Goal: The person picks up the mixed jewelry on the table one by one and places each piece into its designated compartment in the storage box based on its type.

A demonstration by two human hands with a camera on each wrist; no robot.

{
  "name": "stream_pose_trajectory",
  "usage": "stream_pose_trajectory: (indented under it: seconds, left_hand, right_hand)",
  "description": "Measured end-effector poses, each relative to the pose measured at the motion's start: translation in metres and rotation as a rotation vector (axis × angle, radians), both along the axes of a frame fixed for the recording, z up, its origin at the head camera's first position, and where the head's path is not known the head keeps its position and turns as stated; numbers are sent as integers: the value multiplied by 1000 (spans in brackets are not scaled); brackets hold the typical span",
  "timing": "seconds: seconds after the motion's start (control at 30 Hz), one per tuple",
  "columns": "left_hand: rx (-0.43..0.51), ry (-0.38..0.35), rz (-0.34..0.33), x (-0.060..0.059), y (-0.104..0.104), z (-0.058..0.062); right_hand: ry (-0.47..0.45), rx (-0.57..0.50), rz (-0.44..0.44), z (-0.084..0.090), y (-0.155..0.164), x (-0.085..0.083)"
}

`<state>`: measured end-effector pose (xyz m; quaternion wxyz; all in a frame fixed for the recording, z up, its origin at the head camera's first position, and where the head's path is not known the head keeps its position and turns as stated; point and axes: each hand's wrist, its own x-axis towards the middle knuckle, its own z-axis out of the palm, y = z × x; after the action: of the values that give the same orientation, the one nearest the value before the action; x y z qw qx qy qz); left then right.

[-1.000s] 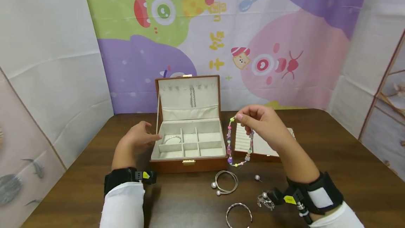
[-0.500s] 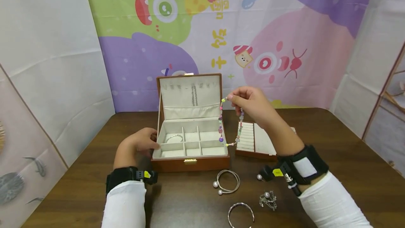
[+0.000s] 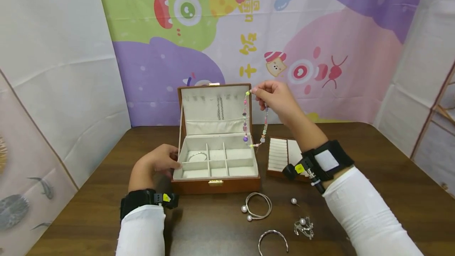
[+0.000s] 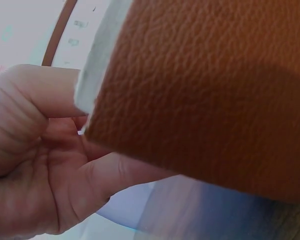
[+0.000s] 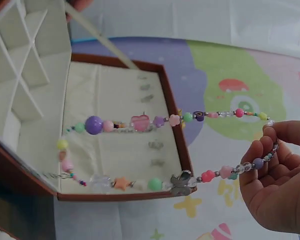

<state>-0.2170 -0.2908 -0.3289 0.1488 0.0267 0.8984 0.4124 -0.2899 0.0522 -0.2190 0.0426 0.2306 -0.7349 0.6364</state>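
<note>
My right hand (image 3: 279, 100) pinches one end of a colourful beaded necklace (image 3: 245, 139) between thumb and fingertips. The necklace hangs in a loop in front of the right side of the raised lid (image 3: 202, 110). Round, flower and star beads show along it in the right wrist view. My left hand (image 3: 160, 160) grips the left side of the brown jewelry box (image 3: 197, 187), its thumb at the rim. In the left wrist view, part of a finger is hidden behind the box wall (image 4: 205, 100). A silver bangle (image 3: 197, 155) lies in the back left compartment, and a silver chain (image 3: 220, 108) hangs inside the lid.
A tray (image 3: 278, 154) with ring rolls stands right of the box, partly behind my right wrist. In front lie a pearl-ended bangle (image 3: 270, 208), a pearl stud (image 3: 293, 200), a tangled chain with a pearl (image 3: 303, 228) and a twisted silver cuff (image 3: 261, 240).
My right hand has risen and moved left, carrying the necklace from over the tray to the lid. My left hand has slid slightly towards the front along the box's left side.
</note>
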Motion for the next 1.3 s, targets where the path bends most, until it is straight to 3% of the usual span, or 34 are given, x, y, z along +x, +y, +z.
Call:
stream_pose_trajectory:
  seconds: [0.37, 0.67, 0.8, 0.93, 1.13, 1.3]
  left_hand:
    - [-34, -2, 20, -1, 2, -1]
    - [-42, -6, 43, 0, 4, -1]
    - [-48, 0, 48, 2, 2, 0]
    - [-42, 7, 38, 3, 4, 0]
    - [-18, 15, 31, 7, 0, 0]
    - [-15, 12, 5, 3, 8, 0]
  right_hand:
    - [41, -27, -60, 5, -24, -33]
    - [70, 59, -95, -1, -49, -60]
    - [109, 127, -154, -2, -58, -69]
    - [170, 211, -238, -6, -59, -75]
    - [215, 276, -277, -17, -66, -80]
    - [273, 357, -368, -25, -57, -83]
